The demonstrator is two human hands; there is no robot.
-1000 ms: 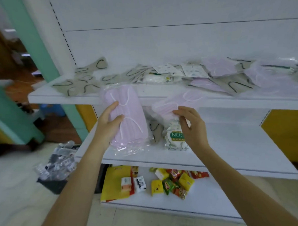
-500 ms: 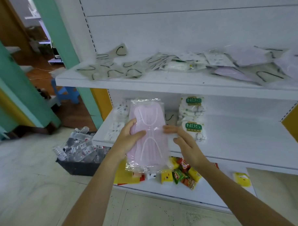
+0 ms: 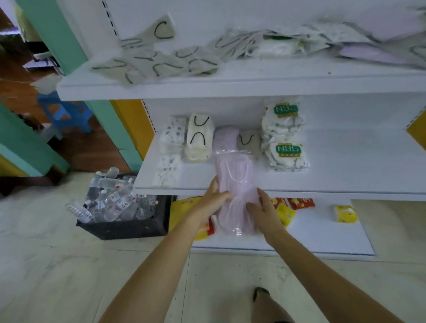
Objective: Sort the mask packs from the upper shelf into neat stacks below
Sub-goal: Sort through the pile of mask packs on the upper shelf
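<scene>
A pink mask pack (image 3: 235, 184) in clear plastic is held lengthwise between both hands, its far end over the front of the middle shelf (image 3: 340, 181). My left hand (image 3: 214, 201) grips its left edge and my right hand (image 3: 263, 211) grips its right edge. Behind it on the middle shelf lie a pink stack (image 3: 224, 139), a cream stack with black loops (image 3: 199, 137), a grey pack (image 3: 248, 142), patterned white packs (image 3: 170, 141) and two N95 stacks (image 3: 284, 137). Loose mask packs (image 3: 169, 59) are strewn along the upper shelf (image 3: 228, 84).
A black crate of plastic bottles (image 3: 117, 205) stands on the floor at the left. Yellow and red snack packets (image 3: 293, 207) lie on the bottom shelf. A blue stool (image 3: 63, 113) and green posts are at far left. My feet show at the bottom edge.
The pink pack has come down from in front of the upper shelf to the front of the middle shelf, with both hands on it. My view has tilted down toward the floor.
</scene>
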